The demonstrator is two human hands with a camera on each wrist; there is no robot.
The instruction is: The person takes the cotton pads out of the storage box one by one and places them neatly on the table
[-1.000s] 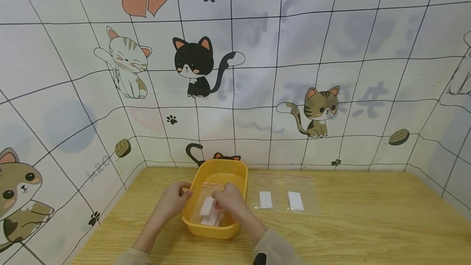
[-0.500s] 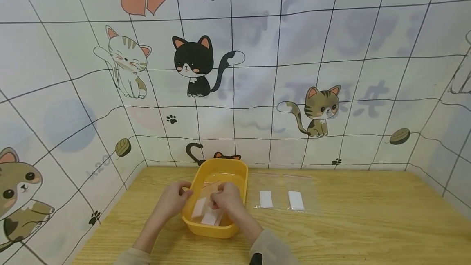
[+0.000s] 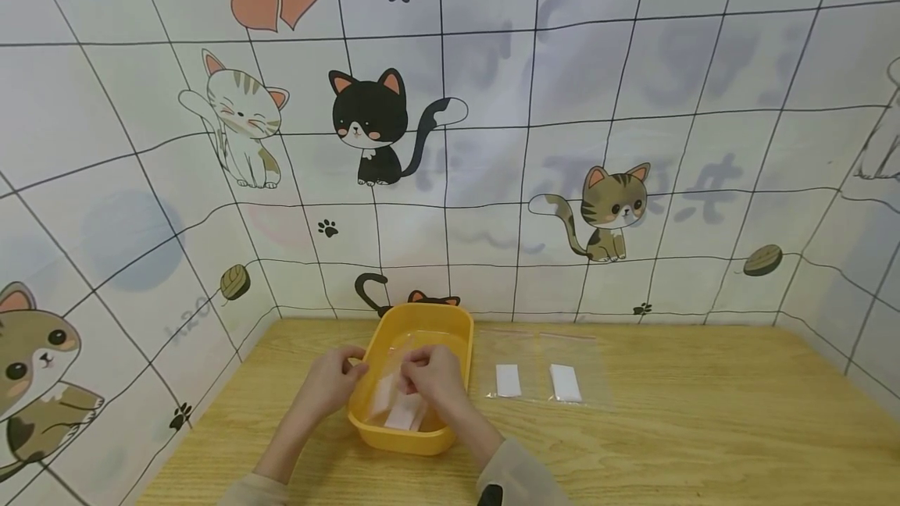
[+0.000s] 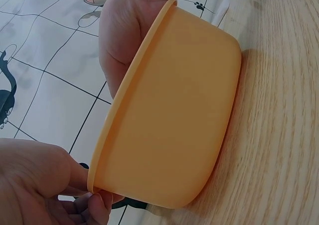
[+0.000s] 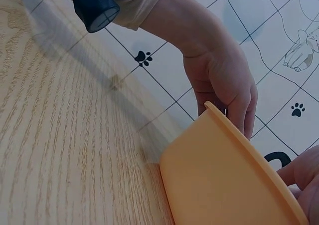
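Observation:
A yellow plastic basin stands on the table, holding several flat white pieces and clear zip bag plastic. My left hand grips the basin's left rim between thumb and fingers; the left wrist view shows this left hand pinching the rim. Inside the basin, my right hand has curled fingers that seem to pinch a clear zip bag with a white piece in it. That bag is blurred, and the fingers partly cover it. The basin wall hides its contents in both wrist views.
To the right of the basin, two clear zip bags lie flat side by side, one with a white piece and the other with a similar piece. A cat-print cloth wall rises behind the wooden table.
The bagged white piece has dropped lower and left in the basin, away from my right fingers. The bag's red-striped top has shifted and blurred. My left hand stays on the rim.

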